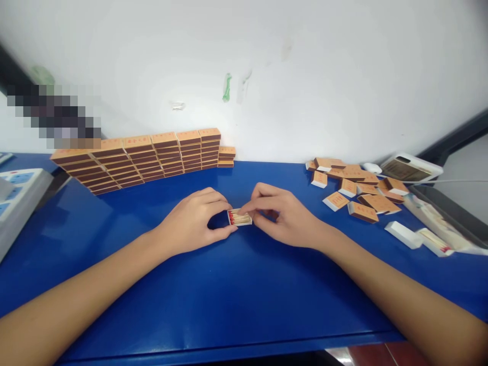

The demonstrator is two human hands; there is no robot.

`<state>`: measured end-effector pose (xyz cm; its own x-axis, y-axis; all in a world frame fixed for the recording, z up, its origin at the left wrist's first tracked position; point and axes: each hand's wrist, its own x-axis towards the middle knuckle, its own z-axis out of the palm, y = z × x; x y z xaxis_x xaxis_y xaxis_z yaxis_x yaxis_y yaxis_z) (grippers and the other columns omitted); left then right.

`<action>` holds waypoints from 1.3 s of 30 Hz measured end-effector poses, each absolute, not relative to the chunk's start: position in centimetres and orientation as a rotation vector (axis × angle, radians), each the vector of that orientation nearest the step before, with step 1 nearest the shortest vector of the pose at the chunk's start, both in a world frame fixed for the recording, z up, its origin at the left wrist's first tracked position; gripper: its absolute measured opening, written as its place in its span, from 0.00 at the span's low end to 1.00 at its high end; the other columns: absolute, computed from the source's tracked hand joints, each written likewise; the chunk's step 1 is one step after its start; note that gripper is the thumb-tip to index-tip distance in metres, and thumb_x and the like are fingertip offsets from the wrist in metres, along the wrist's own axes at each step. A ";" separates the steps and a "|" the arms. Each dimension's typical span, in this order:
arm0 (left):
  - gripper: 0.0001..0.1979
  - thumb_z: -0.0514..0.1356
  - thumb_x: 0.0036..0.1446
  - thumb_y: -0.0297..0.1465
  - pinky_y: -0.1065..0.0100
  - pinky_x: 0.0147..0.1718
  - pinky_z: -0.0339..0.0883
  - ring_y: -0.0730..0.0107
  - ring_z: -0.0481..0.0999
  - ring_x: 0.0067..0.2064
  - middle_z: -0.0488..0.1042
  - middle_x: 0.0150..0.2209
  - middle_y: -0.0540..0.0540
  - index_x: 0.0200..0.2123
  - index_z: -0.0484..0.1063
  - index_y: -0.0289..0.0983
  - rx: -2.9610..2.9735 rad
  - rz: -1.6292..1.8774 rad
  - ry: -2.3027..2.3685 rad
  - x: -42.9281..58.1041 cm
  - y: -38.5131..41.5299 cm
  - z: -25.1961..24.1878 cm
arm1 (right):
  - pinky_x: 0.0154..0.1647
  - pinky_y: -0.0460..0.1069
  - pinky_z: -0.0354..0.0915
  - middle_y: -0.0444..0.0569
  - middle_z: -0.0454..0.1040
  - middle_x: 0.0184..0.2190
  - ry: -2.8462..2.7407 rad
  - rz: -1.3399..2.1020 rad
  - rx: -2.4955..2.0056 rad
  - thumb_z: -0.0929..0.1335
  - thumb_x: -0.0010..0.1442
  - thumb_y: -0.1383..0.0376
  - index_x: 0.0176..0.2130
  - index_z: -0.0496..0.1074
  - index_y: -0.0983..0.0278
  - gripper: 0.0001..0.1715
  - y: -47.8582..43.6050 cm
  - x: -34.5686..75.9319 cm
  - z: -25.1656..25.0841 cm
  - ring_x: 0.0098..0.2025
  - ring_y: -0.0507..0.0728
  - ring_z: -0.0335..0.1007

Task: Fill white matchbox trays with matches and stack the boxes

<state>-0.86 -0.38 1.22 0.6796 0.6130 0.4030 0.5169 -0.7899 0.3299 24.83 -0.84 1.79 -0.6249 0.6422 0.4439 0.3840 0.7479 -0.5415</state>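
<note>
A small white matchbox tray point(249, 222) lies on the blue table between my hands, filled with a row of red-tipped matches point(240, 218). The red heads point to the left. My left hand point(194, 218) curves around the tray's left end, its index fingertip at the far corner and its thumb at the near one. From the other side, my right hand point(280, 216) closes over the right end, with fingertips on the matches and the tray's edge. Its curled fingers partly hide that end.
Closed matchboxes form a long stacked wall point(152, 157) at the back left. More matchboxes point(354, 190) lie scattered right. Near them are a white empty-looking tray point(404, 235), an open tray of matches point(436, 241), a phone point(412, 168) and a dark bin point(453, 213). A power strip point(23, 198) stands left.
</note>
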 end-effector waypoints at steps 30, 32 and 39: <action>0.15 0.65 0.67 0.43 0.55 0.47 0.77 0.55 0.79 0.50 0.82 0.49 0.42 0.49 0.80 0.40 2.631 0.692 1.053 -1.4 -0.3 1.7 | 0.38 0.55 0.55 0.64 0.80 0.44 -1.541 -0.176 -2.516 0.64 0.71 0.50 0.48 0.81 0.64 0.25 4.7 41.6 7.0 0.42 0.64 0.68; 0.15 0.64 0.67 0.43 0.55 0.47 0.77 0.55 0.79 0.51 0.82 0.49 0.42 0.49 0.80 0.40 2.651 0.741 1.043 -1.5 -0.2 1.7 | 0.39 0.55 0.55 0.63 0.79 0.44 -1.469 -0.154 -2.527 0.65 0.70 0.51 0.48 0.81 0.64 0.23 4.6 42.6 7.2 0.41 0.62 0.66; 0.15 0.64 0.67 0.43 0.55 0.47 0.78 0.55 0.80 0.50 0.82 0.49 0.42 0.49 0.80 0.40 2.673 0.723 1.045 -1.6 0.0 1.5 | 0.40 0.56 0.56 0.67 0.80 0.45 -1.224 -0.294 -2.551 0.67 0.69 0.56 0.49 0.83 0.68 0.22 3.3 46.2 8.3 0.40 0.62 0.66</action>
<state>-1.61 0.02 1.51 0.6342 0.6769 0.3737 0.5885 -0.7361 0.3344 46.21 3.35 8.25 0.6167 0.7248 0.3070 0.7852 -0.5939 -0.1752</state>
